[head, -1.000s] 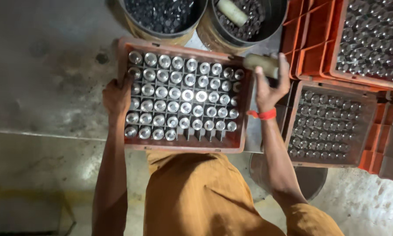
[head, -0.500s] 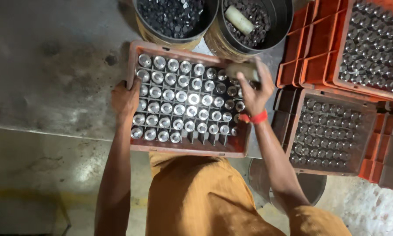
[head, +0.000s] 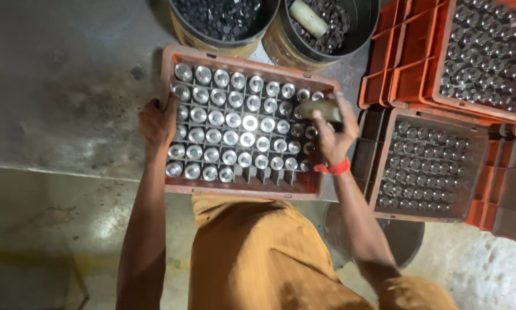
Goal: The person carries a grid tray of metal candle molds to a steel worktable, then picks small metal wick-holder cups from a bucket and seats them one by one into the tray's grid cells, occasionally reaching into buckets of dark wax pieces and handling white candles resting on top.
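Observation:
An orange crate [head: 242, 190] with a grid of cells stands on the concrete floor in front of me, filled with several shiny metal cylinders [head: 230, 121] standing on end. My left hand [head: 157, 121] grips the crate's left rim. My right hand [head: 331, 132], with a red band at the wrist, is over the crate's right side and holds a dull cylindrical piece [head: 320, 108] just above the cells there.
Two round drums [head: 223, 31] [head: 332, 28] of dark metal parts stand beyond the crate; a pale cylinder [head: 308, 18] lies in the right one. More orange crates [head: 421, 166] [head: 482, 51] of metal cylinders are stacked at the right. Bare concrete floor lies to the left.
My right hand has come down and inward with the cylindrical piece, from above the crate's far right corner to just over its right-hand cells. My left hand stays on the rim.

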`<state>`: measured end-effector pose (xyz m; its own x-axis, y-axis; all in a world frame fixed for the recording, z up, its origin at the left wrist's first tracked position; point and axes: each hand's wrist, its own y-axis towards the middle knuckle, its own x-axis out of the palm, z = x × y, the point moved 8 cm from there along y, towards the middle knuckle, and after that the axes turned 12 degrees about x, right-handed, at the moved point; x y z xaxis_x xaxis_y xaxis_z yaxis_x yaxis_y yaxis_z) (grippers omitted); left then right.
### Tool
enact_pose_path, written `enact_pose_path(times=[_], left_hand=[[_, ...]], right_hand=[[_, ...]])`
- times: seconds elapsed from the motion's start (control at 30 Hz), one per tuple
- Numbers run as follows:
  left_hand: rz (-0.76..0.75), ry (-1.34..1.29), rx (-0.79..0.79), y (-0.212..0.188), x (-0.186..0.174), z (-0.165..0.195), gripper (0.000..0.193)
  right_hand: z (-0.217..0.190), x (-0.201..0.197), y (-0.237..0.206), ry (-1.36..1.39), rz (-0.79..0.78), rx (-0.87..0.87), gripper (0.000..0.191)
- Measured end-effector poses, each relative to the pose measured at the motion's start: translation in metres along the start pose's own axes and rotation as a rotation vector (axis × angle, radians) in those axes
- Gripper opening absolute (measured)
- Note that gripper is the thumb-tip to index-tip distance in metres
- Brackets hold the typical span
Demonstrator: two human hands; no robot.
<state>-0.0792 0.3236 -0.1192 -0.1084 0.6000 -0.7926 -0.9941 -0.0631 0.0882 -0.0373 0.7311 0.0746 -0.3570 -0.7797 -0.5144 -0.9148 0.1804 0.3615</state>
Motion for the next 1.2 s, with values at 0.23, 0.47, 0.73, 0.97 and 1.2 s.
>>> enact_pose_path(times=[0.23,0.47,0.73,0.97,1.2], left_hand=[[0.107,-0.107,-0.245,-0.004,-0.005,-0.016,0.061],[0.111,-0.131,-0.245,-0.003,-0.012,-0.009,0.065],[0.155,-0.131,-0.247,-0.006,-0.018,-0.004,0.065],[0.143,-0.089,-0.266,-0.002,-0.016,-0.007,0.066],[0.222,-0.044,-0.135,-0.002,-0.023,0.000,0.062]], right_hand=[[-0.017,0.022,-0.025,-0.155,-0.132,-0.187,0.041],[-0.009,-0.011,-0.037,-0.131,-0.072,-0.062,0.045],[-0.039,0.012,-0.070,-0.144,-0.222,-0.216,0.031],[-0.014,-0.031,-0.065,-0.198,-0.003,-0.079,0.038],[-0.030,-0.005,-0.106,-0.139,-0.220,-0.016,0.043]])
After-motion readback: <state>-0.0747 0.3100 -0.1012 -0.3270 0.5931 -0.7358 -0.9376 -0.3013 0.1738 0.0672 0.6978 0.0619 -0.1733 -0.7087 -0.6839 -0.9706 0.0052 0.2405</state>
